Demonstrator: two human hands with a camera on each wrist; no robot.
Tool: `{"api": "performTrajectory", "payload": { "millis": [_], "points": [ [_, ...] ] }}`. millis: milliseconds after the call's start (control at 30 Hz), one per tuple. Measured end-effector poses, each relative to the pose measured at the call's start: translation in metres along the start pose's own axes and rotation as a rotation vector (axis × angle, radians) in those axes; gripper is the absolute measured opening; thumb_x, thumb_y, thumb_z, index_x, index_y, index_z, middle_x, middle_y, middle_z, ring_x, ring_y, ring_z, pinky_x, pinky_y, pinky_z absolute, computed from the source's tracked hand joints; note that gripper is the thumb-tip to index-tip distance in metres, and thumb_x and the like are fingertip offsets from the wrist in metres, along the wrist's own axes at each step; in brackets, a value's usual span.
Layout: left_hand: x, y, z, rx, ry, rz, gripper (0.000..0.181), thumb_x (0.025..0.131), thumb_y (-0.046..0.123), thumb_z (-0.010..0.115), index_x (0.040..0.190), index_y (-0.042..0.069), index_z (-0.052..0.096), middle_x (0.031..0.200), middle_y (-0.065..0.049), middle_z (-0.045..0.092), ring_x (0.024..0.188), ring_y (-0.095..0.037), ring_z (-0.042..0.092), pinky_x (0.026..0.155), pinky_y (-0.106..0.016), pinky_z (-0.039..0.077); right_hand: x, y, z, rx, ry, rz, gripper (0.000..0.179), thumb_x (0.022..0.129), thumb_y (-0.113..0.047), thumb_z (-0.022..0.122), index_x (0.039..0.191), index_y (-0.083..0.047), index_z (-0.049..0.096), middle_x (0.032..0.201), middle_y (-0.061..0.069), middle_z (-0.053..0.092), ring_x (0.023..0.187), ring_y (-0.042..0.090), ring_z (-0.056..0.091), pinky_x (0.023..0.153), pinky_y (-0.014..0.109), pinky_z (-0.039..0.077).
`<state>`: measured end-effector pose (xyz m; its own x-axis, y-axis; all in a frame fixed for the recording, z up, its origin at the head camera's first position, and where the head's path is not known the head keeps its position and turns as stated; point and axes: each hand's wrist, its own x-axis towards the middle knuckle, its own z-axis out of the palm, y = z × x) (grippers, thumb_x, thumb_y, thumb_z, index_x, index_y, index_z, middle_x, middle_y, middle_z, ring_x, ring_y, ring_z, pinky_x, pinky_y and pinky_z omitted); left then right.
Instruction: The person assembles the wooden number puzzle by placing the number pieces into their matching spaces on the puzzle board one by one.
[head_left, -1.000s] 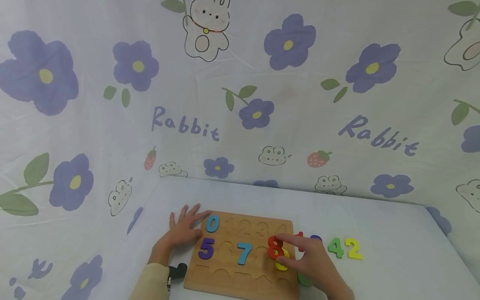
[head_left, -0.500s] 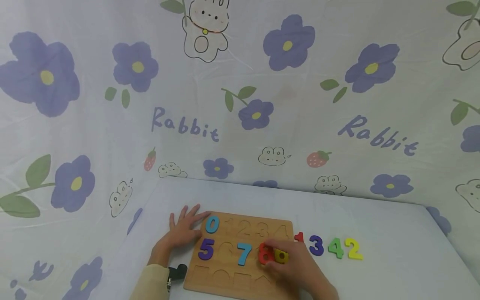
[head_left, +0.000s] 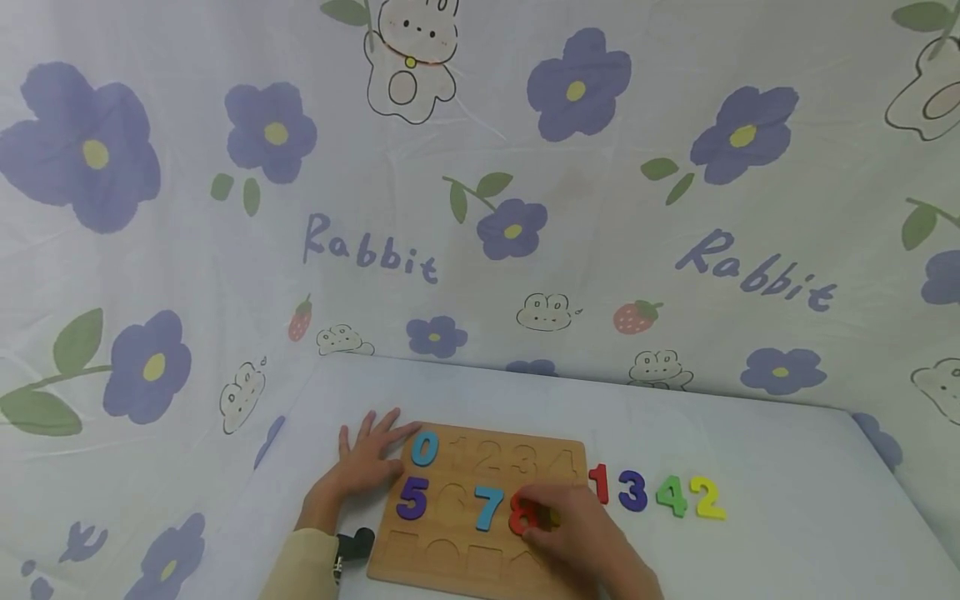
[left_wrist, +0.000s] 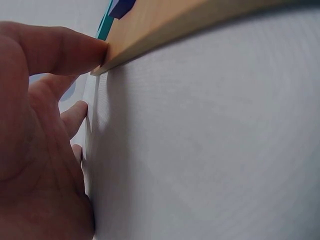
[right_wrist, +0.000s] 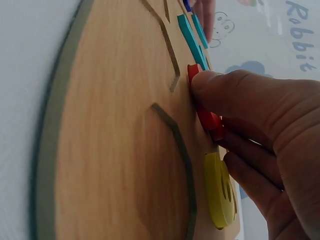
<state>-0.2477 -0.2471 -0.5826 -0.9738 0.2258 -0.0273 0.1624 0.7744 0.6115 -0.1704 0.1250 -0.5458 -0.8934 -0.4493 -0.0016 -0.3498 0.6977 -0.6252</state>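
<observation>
In the head view a wooden number puzzle board (head_left: pixel 450 575) lies on the white table, with a blue 0 (head_left: pixel 424 448), a purple 5 (head_left: pixel 412 499) and a blue 7 (head_left: pixel 488 508) on it. My right hand (head_left: pixel 581 525) pinches a red number 8 (head_left: pixel 522 512) between thumb and fingers, just right of the 7. Beside it a yellow number piece (right_wrist: pixel 219 190) sits on the board, mostly hidden by the hand in the head view. My left hand (head_left: pixel 367 462), fingers spread, rests at the board's left edge; its thumb (left_wrist: pixel 75 52) touches the side.
Right of the board lie a red 1 (head_left: pixel 600 483), a purple 3 (head_left: pixel 633 491), a green 4 (head_left: pixel 672 496) and a yellow 2 (head_left: pixel 707 497). A dark object (head_left: pixel 356 545) is by the left wrist. A patterned cloth (head_left: pixel 480 167) hangs behind the table.
My right hand has moved left across the board with the red 8, from over the yellow piece to the spot right of the 7. The left hand has stayed put.
</observation>
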Motion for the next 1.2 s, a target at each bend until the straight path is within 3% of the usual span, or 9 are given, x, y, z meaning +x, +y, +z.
{"api": "performTrajectory", "payload": {
  "millis": [200, 367, 567, 700, 900, 967, 1200],
  "points": [
    [0.003, -0.004, 0.003, 0.008, -0.015, -0.008, 0.075, 0.088, 0.019, 0.066, 0.161, 0.029, 0.057, 0.182, -0.016, 0.026, 0.169, -0.053, -0.001, 0.125, -0.079, -0.020, -0.001, -0.003, 0.000, -0.014, -0.009, 0.017, 0.044, 0.093, -0.027, 0.088, 0.135, -0.022, 0.079, 0.132, -0.008, 0.079, 0.118, 0.015, 0.072, 0.109, 0.051, 0.061],
    [0.005, -0.006, 0.005, 0.014, -0.017, -0.014, 0.075, 0.087, 0.020, 0.068, 0.161, 0.029, 0.057, 0.182, -0.016, 0.025, 0.169, -0.054, -0.002, 0.124, -0.080, -0.021, -0.006, 0.000, -0.007, 0.036, 0.002, 0.029, 0.045, 0.094, -0.031, 0.088, 0.137, -0.027, 0.078, 0.133, -0.011, 0.078, 0.121, 0.015, 0.072, 0.109, 0.051, 0.061],
    [-0.001, 0.005, -0.001, 0.012, -0.021, -0.014, 0.076, 0.086, 0.018, 0.066, 0.161, 0.029, 0.058, 0.181, -0.019, 0.026, 0.168, -0.055, -0.001, 0.125, -0.080, -0.020, -0.023, -0.003, -0.032, 0.049, 0.077, 0.067, 0.054, 0.089, -0.036, 0.091, 0.140, -0.025, 0.077, 0.140, -0.008, 0.077, 0.135, 0.028, 0.071, 0.109, 0.057, 0.060],
    [0.001, 0.000, 0.002, 0.016, -0.005, 0.002, 0.075, 0.086, 0.019, 0.065, 0.160, 0.031, 0.058, 0.181, -0.020, 0.027, 0.168, -0.056, 0.000, 0.124, -0.081, -0.020, -0.037, 0.003, -0.049, 0.021, 0.102, 0.062, 0.057, 0.087, -0.036, 0.093, 0.140, -0.024, 0.076, 0.140, -0.007, 0.077, 0.128, 0.026, 0.074, 0.105, 0.054, 0.062],
    [0.000, 0.003, 0.000, 0.006, -0.011, 0.001, 0.075, 0.086, 0.019, 0.065, 0.160, 0.030, 0.058, 0.180, -0.021, 0.027, 0.167, -0.057, 0.000, 0.124, -0.081, -0.019, -0.058, 0.022, -0.070, -0.016, 0.070, 0.065, 0.059, 0.088, -0.041, 0.091, 0.142, -0.023, 0.074, 0.141, -0.006, 0.077, 0.126, 0.027, 0.075, 0.102, 0.052, 0.064],
    [-0.001, 0.005, -0.002, 0.001, -0.011, 0.002, 0.075, 0.086, 0.018, 0.066, 0.160, 0.029, 0.059, 0.180, -0.022, 0.028, 0.167, -0.058, 0.001, 0.124, -0.082, -0.018, -0.065, 0.028, -0.076, -0.011, 0.060, 0.089, 0.060, 0.087, -0.043, 0.092, 0.142, -0.023, 0.075, 0.138, -0.003, 0.078, 0.127, 0.029, 0.075, 0.102, 0.055, 0.063],
    [-0.002, 0.005, -0.002, -0.012, -0.004, 0.016, 0.074, 0.086, 0.018, 0.065, 0.159, 0.030, 0.059, 0.179, -0.022, 0.028, 0.166, -0.059, 0.000, 0.122, -0.084, -0.019, -0.086, 0.048, -0.088, 0.031, 0.018, 0.287, 0.065, 0.085, -0.043, 0.093, 0.146, -0.029, 0.072, 0.143, 0.000, 0.076, 0.138, 0.036, 0.067, 0.107, 0.061, 0.060]
  ]
}}
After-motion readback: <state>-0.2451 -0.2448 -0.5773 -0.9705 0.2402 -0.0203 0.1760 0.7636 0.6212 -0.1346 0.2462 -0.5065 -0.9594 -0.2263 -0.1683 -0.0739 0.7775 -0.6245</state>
